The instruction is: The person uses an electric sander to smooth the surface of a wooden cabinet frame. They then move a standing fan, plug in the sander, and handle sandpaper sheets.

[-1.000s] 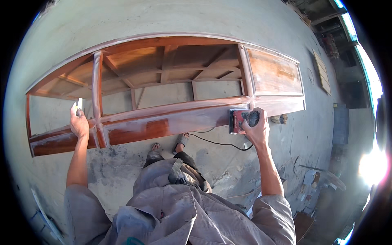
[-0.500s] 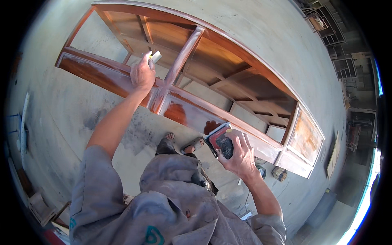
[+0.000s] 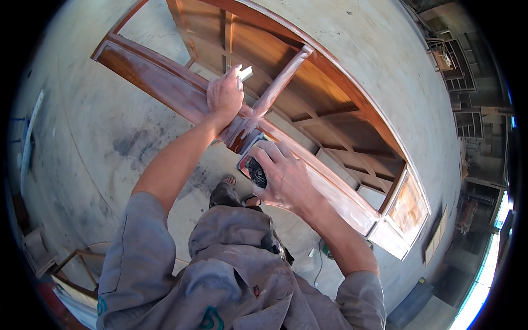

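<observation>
Sander (image 3: 255, 171) is moving along the rail (image 3: 341, 199), nearer the post (image 3: 281, 82) than before | right hand (image 3: 283, 175) is wrapping its grip around it | left hand (image 3: 224, 93) is holding a pale strip (image 3: 246, 73) | careless tilting might be gouging that rail

The grey floor (image 3: 82, 148), darkly stained in patches, bears the person's sandalled feet (image 3: 230, 180).

From our right hand (image 3: 281, 171), we have room to reach through the wooden frame (image 3: 371, 124) towards 1 o'clock; its upright post (image 3: 283, 80) blocks us at 12, our left hand (image 3: 225, 94) at 11, the front panel (image 3: 345, 201) at 4.
</observation>
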